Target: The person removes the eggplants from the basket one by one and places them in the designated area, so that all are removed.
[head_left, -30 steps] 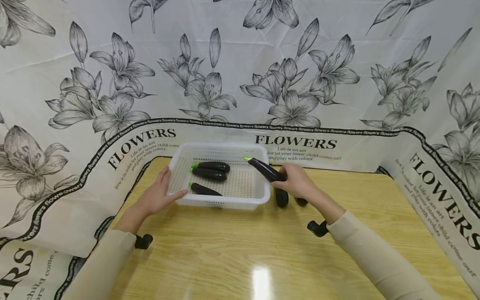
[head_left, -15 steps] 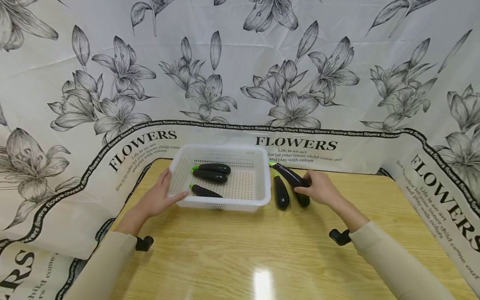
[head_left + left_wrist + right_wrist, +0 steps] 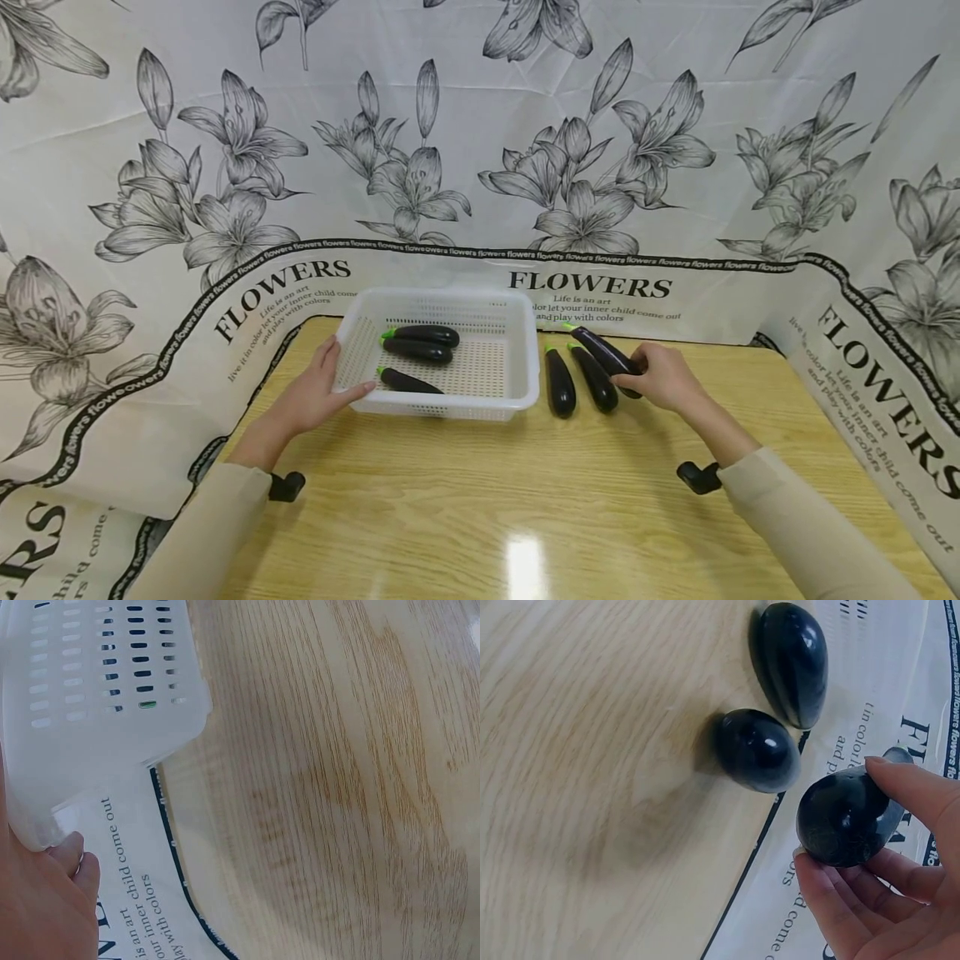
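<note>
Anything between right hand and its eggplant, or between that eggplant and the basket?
Nothing visible between the right hand and the held eggplant: the hand grips it directly. Toward the basket, two loose eggplants lie on the table in between, then the basket's right wall.

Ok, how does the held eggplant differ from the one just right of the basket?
The right hand grips the held eggplant; the basket-side eggplant lies untouched on the table. In the head view, the held eggplant slants more than the basket-side eggplant. Both are dark and glossy, with green stems.
</note>
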### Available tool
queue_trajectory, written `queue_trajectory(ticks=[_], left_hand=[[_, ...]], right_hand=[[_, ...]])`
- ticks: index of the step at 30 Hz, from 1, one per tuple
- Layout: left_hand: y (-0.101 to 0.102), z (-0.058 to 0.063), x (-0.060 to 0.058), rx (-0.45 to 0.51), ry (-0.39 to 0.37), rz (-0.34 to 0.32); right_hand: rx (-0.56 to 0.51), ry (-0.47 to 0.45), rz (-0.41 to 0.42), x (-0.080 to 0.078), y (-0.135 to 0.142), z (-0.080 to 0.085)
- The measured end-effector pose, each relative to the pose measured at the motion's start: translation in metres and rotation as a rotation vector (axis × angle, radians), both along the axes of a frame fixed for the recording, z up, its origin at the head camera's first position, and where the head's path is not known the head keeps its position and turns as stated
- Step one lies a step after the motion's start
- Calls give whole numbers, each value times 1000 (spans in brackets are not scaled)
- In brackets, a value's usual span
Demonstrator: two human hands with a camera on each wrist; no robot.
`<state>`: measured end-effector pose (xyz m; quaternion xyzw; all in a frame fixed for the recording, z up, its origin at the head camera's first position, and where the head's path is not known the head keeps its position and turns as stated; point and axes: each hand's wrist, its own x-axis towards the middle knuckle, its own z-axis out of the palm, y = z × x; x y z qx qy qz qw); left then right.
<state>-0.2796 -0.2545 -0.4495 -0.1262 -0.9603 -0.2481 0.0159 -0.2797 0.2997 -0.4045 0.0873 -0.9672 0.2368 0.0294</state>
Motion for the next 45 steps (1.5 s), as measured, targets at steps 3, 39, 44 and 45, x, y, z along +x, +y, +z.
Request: queue_trajectory(ticks=[3,39,44,45], left_hand=[[0,1,0,-2,1,-1],[0,1,0,-1,-5,-3],[0,2,0,0,5,-9],[-1,1,0,0,6,-8]], right_hand=[[9,-4,-13,0,5,-3],[65,-100,-161,-34,32,-52],[71,-122,-149,-34,31,-52],[70,-125,-147,-34,31,-52]])
